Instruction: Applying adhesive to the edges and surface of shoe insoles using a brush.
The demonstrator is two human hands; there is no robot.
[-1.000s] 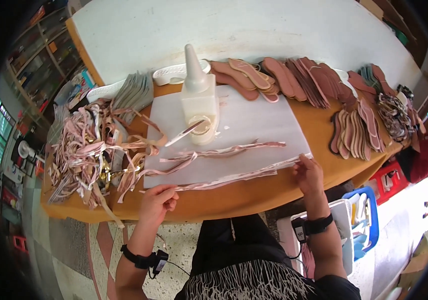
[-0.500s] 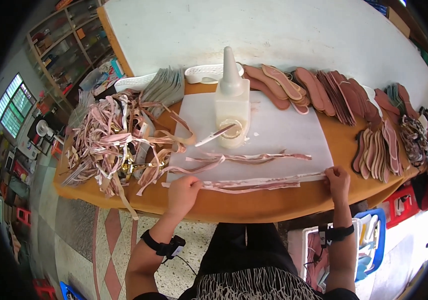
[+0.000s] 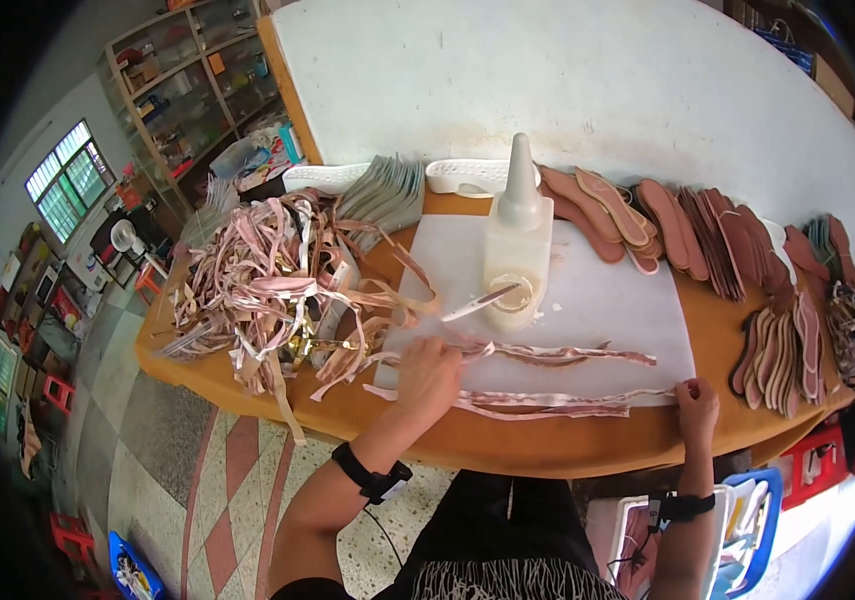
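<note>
My right hand (image 3: 698,405) pinches the right end of a long, thin white-and-pink strip (image 3: 568,398), which lies along the front edge of the white sheet (image 3: 608,270). A pinkish strip (image 3: 598,411) lies close beside it, nearer to me. Over the left part of a second, farther strip (image 3: 578,355) is my left hand (image 3: 430,378), its fingers bent together. The fingertips are hidden, so I cannot tell what they hold. Beyond stands a pale glue bottle (image 3: 520,240) with a cone spout; a white-handled brush (image 3: 478,303) rests across its round front opening.
A tangled heap of pink and tan strips (image 3: 258,270) covers the table's left side. Stacked brown insoles (image 3: 673,228) line the wall (image 3: 508,80), with more insoles (image 3: 778,355) at the right. Below the table's right front are a white bin (image 3: 603,520) and blue basket (image 3: 768,520).
My left hand has let go of the near strip's left part and moved away from me to the farther strip. My right hand stays at the near strip's end. The whole view has shifted.
</note>
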